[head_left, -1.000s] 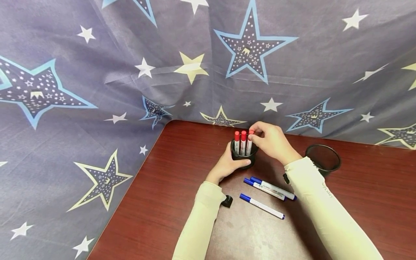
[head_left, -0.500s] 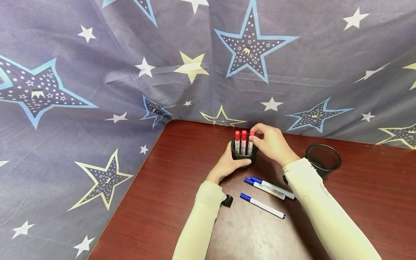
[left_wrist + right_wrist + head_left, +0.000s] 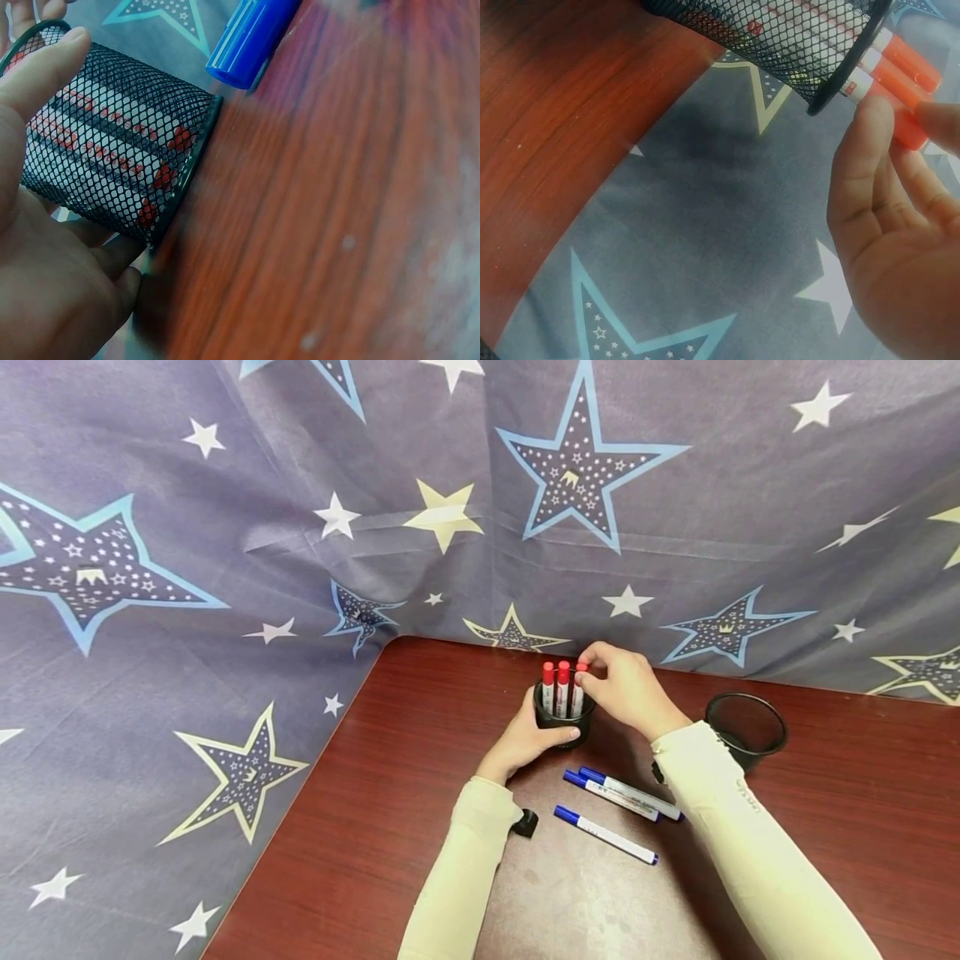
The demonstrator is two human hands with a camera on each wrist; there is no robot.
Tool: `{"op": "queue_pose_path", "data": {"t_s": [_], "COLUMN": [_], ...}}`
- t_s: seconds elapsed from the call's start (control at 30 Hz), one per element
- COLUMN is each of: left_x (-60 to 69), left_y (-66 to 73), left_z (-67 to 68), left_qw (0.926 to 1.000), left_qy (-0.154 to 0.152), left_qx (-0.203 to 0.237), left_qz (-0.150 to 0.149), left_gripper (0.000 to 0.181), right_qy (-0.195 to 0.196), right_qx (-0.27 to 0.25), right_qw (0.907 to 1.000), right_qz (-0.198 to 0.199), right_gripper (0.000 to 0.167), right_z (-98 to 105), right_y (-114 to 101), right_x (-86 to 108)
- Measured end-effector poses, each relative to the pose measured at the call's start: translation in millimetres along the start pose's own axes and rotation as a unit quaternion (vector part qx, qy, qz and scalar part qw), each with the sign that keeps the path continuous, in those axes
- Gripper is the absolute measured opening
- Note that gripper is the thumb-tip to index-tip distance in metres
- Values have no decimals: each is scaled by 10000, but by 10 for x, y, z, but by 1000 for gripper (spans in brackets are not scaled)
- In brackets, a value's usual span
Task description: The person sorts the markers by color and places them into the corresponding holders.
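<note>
Three red-capped markers (image 3: 562, 689) stand in a black mesh cup (image 3: 564, 733) near the table's back edge. My left hand (image 3: 519, 739) curls round the cup's left side, its thumb across the front; the left wrist view shows the mesh (image 3: 112, 135) with the markers behind it. With thumb and fingers my right hand (image 3: 626, 689) pinches the red cap of the rightmost marker, as the right wrist view also shows at the cap (image 3: 909, 129). The marker's white body is inside the cup (image 3: 772, 37).
Three blue-capped markers lie on the table nearer me: a single one (image 3: 607, 839) and two side by side (image 3: 618, 802). A second black mesh cup (image 3: 746, 752) stands to the right, beyond my right forearm. Star-patterned cloth (image 3: 450, 577) hangs behind the table.
The rightmost red-capped marker and my right hand sit very slightly lower and further right than a second ago. My left hand keeps its hold on the cup.
</note>
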State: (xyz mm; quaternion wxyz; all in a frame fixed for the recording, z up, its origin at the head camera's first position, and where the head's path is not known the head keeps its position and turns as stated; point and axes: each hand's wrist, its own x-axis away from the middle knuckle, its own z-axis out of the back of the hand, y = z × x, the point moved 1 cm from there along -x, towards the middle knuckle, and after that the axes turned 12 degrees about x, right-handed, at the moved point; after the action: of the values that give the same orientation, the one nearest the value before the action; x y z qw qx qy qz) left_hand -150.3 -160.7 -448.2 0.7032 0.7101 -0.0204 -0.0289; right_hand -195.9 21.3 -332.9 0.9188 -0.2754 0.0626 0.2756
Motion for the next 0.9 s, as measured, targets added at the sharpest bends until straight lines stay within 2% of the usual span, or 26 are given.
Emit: {"op": "queue_pose_path", "data": {"t_s": [0.37, 0.53, 0.6, 0.73, 0.9], "left_x": [-3, 115, 166, 178, 170], "left_y": [3, 275, 384, 389, 368], "left_z": [1, -42, -62, -69, -63], "left_qw": [10000, 9999, 9999, 9999, 9999], "left_qy": [-14, -66, -38, 38, 12], "left_qx": [3, 54, 32, -5, 26], "left_qz": [-2, 104, 131, 127, 136], "left_gripper": [88, 86, 85, 85, 87], "right_qy": [-27, 164, 345, 730, 1207], "right_qx": [154, 56, 2, -80, -7], "right_qw": [9999, 9998, 9994, 9972, 9927], "right_qz": [-1, -42, -64, -106, -83], "right_gripper": [21, 24, 23, 22, 23], "right_z": [126, 254, 316, 446, 562], "right_y": [-78, -111, -103, -62, 65], "right_x": [13, 80, 142, 348, 696]}}
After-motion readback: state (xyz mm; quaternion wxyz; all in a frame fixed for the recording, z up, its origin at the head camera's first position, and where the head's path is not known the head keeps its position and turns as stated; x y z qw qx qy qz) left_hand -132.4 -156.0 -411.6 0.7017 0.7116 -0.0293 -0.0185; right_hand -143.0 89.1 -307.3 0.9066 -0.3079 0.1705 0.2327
